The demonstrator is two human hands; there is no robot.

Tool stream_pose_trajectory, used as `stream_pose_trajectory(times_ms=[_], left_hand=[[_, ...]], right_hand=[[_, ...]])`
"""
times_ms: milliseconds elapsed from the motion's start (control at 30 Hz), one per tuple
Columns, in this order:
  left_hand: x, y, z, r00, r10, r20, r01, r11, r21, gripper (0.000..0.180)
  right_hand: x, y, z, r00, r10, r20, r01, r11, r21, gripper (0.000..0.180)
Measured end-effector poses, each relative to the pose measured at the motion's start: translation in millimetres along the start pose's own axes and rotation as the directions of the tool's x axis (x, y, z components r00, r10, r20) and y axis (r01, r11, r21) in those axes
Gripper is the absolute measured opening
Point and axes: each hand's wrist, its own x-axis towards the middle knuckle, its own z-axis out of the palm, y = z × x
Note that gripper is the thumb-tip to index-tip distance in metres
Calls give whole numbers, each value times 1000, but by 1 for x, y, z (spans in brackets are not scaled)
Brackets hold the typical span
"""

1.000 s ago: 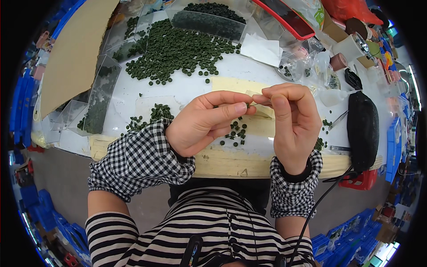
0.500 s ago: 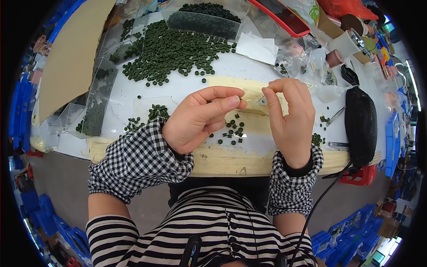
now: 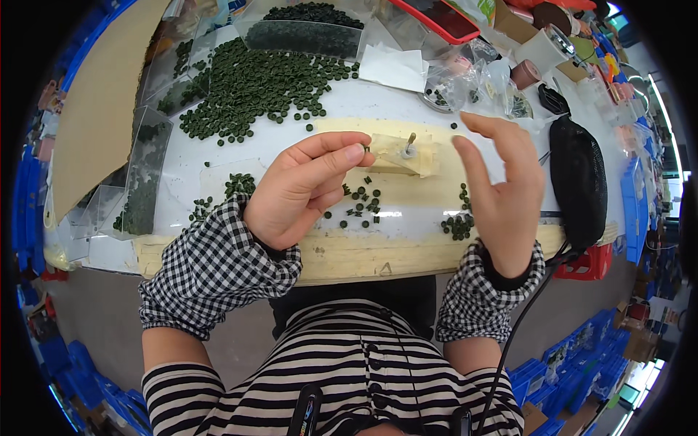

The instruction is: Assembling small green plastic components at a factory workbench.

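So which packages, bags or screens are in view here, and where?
Clear plastic bags: far right of the table, crumpled, holding small parts.
Clear tray of green discs: top centre, rectangular.
Red-edged flat device: top edge, dark face.
Cardboard sheet: far left, tan.

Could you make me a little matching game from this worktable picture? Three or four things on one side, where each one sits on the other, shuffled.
Things:
1. big pile of green discs
2. black mesh pouch
3. small upright pin
4. cardboard sheet

Places:
A. far left edge of the table
B. between the left hand and the right hand
C. back of the table, left of centre
D. right end of the table, beside the right hand

Pairs: 1-C, 2-D, 3-B, 4-A
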Motion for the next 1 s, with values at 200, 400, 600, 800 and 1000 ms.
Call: stream_pose_trajectory(times_ms=[200,400,600,800,1000], left_hand=[[1,2,7,999,-25,-29,25,1000,-1,21],[2,-1,4,1000,-27,-6,27,999,31,19],[0,-2,1,999,21,35,-22,999,23,21],[0,-2,7,998,34,-48,-28,993,117,22],[-2,-1,9,998,57,-21,-53,988,142,21]], right_hand=[[-30,20,-37,964,260,57,-256,965,-62,10],[-49,30,-19,970,182,164,-136,957,-255,8],[-49,25,-4,963,181,198,-97,924,-371,9],[-51,24,2,966,173,191,-101,936,-337,10],[-49,26,3,969,155,193,-111,969,-220,13]])
